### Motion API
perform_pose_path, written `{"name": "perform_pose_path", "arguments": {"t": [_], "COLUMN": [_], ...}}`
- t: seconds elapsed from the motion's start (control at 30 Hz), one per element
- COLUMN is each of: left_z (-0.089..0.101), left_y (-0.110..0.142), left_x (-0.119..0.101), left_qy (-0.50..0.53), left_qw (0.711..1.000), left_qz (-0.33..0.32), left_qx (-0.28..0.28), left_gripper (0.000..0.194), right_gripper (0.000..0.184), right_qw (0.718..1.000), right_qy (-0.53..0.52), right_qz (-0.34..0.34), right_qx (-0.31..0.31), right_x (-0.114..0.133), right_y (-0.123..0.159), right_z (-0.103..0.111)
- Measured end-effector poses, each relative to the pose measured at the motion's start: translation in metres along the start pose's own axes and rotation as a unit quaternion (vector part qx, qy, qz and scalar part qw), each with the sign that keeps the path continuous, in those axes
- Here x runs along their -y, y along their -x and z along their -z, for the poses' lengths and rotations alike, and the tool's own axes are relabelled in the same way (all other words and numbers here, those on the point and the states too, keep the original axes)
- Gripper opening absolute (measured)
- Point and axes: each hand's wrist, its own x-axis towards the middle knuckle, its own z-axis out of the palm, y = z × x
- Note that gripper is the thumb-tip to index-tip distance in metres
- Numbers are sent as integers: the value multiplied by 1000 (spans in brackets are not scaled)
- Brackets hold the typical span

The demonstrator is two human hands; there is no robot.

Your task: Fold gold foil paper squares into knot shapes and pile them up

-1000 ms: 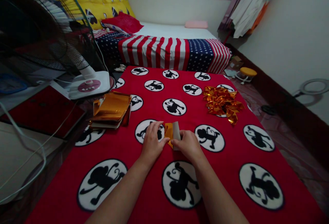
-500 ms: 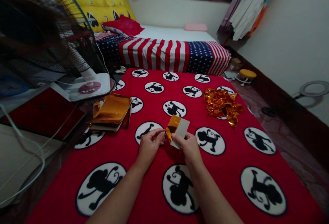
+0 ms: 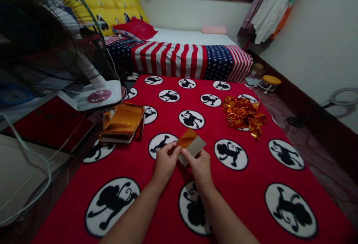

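A sheet of gold foil paper (image 3: 188,138), partly folded with its pale back showing on the right, is held up between both hands over the red cloth. My left hand (image 3: 167,158) pinches its left edge with thumb and fingertips. My right hand (image 3: 200,163) grips it from the lower right, thumb on top and fingers behind, partly hidden. To the left lies a stack of gold foil sheets (image 3: 124,119) with uneven edges. Off to the right is a heap of folded gold foil pieces (image 3: 243,113).
The red cloth (image 3: 156,214) has black monkey figures in white circles. A fan with a white base (image 3: 110,91) stands at the left by a dark red board (image 3: 47,124) and cables. Behind is a bed with a striped, starred cover (image 3: 173,59); a yellow stool (image 3: 270,80) is at right.
My left hand has moved right and closed on the paper's edge near my right thumb. The paper has turned clockwise, with more of its gold side facing up.
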Motion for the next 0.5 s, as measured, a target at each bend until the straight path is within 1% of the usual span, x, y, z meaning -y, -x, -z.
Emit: {"name": "perform_pose_path", "arguments": {"t": [0.07,0.1,0.17,0.23,0.27,0.33,0.37,0.4,0.5], "left_z": [4,7,15,24,28,33,35,36,36], "left_y": [-2,-3,-6,-9,-11,-15,-17,-20,-25], "left_x": [-1,-3,-9,-16,-20,-26,-28,-29,-27], "left_qy": [-7,-17,-63,-132,-171,-233,-255,-269,-278], "left_qw": [1000,999,992,975,964,938,929,924,933], "left_qz": [0,1,-1,-12,-16,-26,-31,-35,-21], "left_qx": [19,42,110,177,205,254,268,268,228], "left_gripper": [20,20,19,20,21,22,22,21,16], "right_gripper": [38,39,38,34,33,30,28,25,13], "right_qw": [1000,1000,999,1000,1000,997,994,991,974], "right_qy": [-11,-18,-29,-9,10,51,71,92,177], "right_qz": [-4,-4,1,11,10,-2,-9,-14,-6], "right_qx": [16,20,21,13,18,55,78,99,140], "right_x": [2,3,7,10,11,10,9,8,8], "right_y": [-2,-4,-9,-14,-17,-21,-22,-23,-22], "right_z": [5,9,18,27,31,38,40,42,44]}}
